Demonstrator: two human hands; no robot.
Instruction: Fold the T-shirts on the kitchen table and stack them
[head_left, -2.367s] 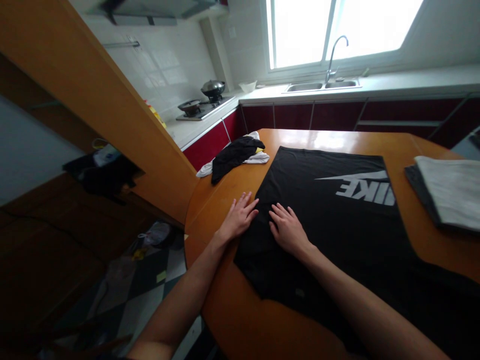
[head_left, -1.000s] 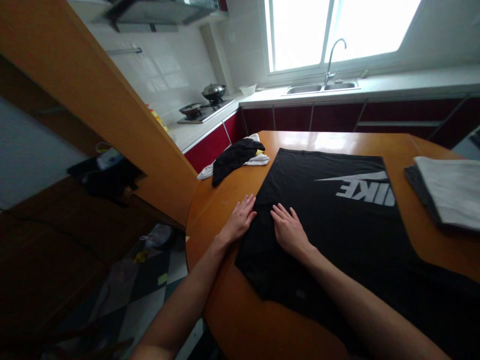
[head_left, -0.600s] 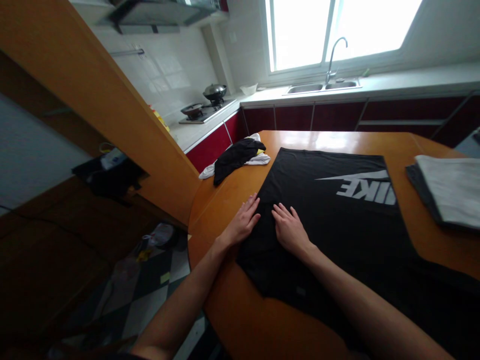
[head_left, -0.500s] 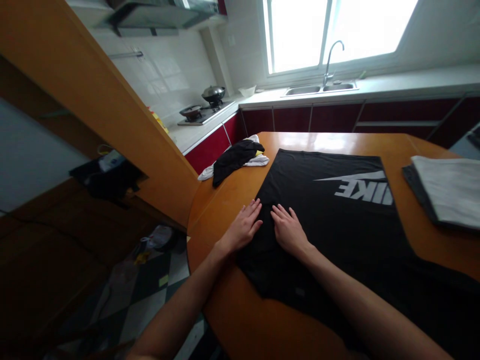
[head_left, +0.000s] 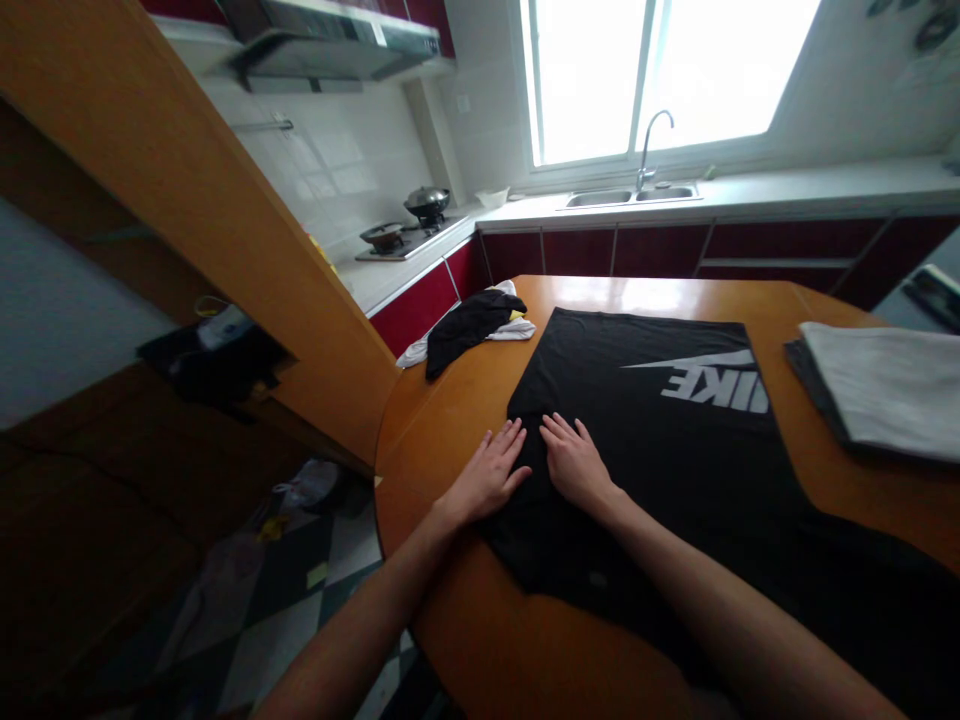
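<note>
Before me, the black shirt (head_left: pixel 667 450) lies spread flat from twelve to three o'clock, its pale NIKE print (head_left: pixel 716 388) at one o'clock.

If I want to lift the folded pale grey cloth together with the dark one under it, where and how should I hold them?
Probably by the left edge, coming from the side facing the black shirt: there the dark cloth sticks out beneath the pale grey cloth, so fingers could slide under both, thumb on top.

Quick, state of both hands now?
Left hand: open, resting on the black shirt's edge, holding nothing.
Right hand: open, flat on the shirt, holding nothing.
</note>
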